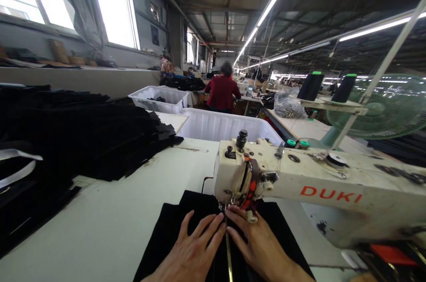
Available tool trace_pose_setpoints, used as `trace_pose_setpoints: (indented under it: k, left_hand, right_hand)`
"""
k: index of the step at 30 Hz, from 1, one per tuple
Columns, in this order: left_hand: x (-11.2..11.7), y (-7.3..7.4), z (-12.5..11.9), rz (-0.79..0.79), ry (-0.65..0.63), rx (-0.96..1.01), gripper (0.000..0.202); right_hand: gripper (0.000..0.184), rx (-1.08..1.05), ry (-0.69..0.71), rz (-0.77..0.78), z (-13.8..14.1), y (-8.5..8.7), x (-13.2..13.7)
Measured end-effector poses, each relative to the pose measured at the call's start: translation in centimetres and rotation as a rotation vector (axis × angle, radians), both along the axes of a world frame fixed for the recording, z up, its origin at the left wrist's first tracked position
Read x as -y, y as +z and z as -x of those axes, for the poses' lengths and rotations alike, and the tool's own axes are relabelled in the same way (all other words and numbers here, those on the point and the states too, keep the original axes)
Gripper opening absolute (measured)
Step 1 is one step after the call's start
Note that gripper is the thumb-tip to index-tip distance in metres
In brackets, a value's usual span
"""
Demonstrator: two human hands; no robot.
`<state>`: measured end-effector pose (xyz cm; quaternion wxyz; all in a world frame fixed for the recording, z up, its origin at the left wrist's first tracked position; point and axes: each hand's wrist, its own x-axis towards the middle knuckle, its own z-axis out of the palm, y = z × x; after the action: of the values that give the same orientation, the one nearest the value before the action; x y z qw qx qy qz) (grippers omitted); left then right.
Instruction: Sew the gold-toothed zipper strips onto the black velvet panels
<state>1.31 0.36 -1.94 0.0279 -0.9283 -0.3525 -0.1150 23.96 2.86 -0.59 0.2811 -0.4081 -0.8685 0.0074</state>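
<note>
A piece of black fabric [159, 233] lies on the table under the head of a sewing machine [233, 175]. Down its middle runs a shiny gold strip [229, 251], possibly a zipper. My left hand [195, 246] rests flat on the fabric left of the strip, fingers spread toward the needle area. To the right of the strip, my right hand [256, 242] presses on the fabric with its fingers stretched out, the fingertips close by the presser foot. The machine head partly hides the right fingertips and the needle.
Stacked black fabric pieces [100, 131] cover the left side of the table [109, 224]. White plastic bins [226, 124] stand behind the machine. At the right are black thread cones [311, 87] and a green fan [376, 107]. A person in red [222, 91] sits farther back.
</note>
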Motion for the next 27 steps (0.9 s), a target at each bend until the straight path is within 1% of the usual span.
trace_pose_setpoints:
  k: [2,3,5,6,7,9,11,12,14,18,20,23,25,27]
  left_hand:
    - [-0.1,-0.3,-0.1,0.015,0.001,0.011,0.077]
    - [-0.2,-0.8,-0.1,0.007,0.008,0.018,0.075]
    - [-0.2,-1.6,-0.3,0.002,0.034,0.015,0.063]
    - [-0.2,-1.7,-0.3,0.020,0.043,0.009,0.060]
    - [-0.1,-1.5,-0.3,0.052,0.043,0.004,0.059]
    - [0.1,-0.3,-0.3,0.147,0.037,0.008,0.061]
    - [0.1,1.3,-0.2,0.231,0.042,0.021,0.076]
    - [0.1,2.0,-0.1,0.256,0.045,0.025,0.081]
    - [0.0,2.7,0.0,0.274,0.029,0.024,0.083]
    - [0.4,2.8,0.0,0.222,0.036,-0.002,0.080]
    - [0.8,2.5,0.0,0.176,0.050,-0.023,0.077]
    - [1.1,1.9,0.0,0.100,0.040,-0.052,0.063]
    - [1.0,1.2,0.1,0.037,0.030,-0.067,0.056]
    - [0.9,0.7,0.2,-0.035,0.022,-0.080,0.057]
  right_hand:
    - [0.039,-0.013,-0.004,0.029,0.1,-0.2,-0.2]
    - [0.039,-0.014,-0.001,0.042,0.1,-0.3,-0.2]
    - [0.038,-0.012,0.018,0.048,0.1,-0.4,-0.1]
    - [0.037,-0.010,0.026,0.041,0.1,-0.5,0.0]
    - [0.038,-0.006,0.023,0.031,0.0,-0.5,0.0]
    - [0.039,0.001,-0.007,0.005,0.0,-0.6,-0.2]
    - [0.038,0.005,-0.031,-0.020,0.2,-0.6,-0.7]
    - [0.037,0.007,-0.029,-0.029,0.3,-0.6,-1.1]
    - [0.035,0.010,-0.014,-0.040,0.5,-0.5,-1.7]
    - [0.039,0.030,0.004,-0.026,0.5,-0.4,-2.1]
    - [0.042,0.059,0.020,0.017,0.2,-0.5,-1.8]
    - [0.052,0.082,0.017,0.079,-0.1,-0.5,-0.8]
    - [0.055,0.058,-0.017,0.032,-0.1,-0.4,0.1]
    - [0.046,0.035,-0.036,-0.075,-0.2,-0.2,1.0]
